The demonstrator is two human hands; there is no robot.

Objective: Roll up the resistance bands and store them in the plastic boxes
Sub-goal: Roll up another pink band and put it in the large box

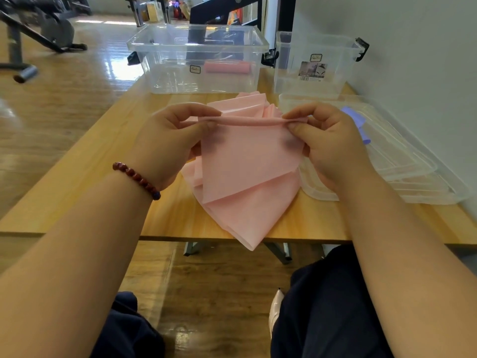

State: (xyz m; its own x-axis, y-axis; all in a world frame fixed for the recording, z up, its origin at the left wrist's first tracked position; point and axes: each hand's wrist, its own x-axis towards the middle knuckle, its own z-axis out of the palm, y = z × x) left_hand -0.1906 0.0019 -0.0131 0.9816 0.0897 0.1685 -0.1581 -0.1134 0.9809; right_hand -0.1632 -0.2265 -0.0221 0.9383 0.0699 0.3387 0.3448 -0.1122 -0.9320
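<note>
A wide pink resistance band [245,161] hangs between my hands above the wooden table [103,182], its top edge rolled into a thin tube. My left hand [170,140] pinches the left end of that roll, and my right hand [327,140] pinches the right end. The band's loose lower part lies in folds on the table and droops over the near edge. A large clear plastic box [167,63] stands at the back with a rolled pink band [227,67] inside. A smaller clear box [333,73] stands to its right.
Clear plastic lids [402,166] lie stacked at the table's right, with a purple band [357,122] partly hidden behind my right hand. A white wall runs along the right. Exercise equipment [44,29] stands on the wooden floor at the back left.
</note>
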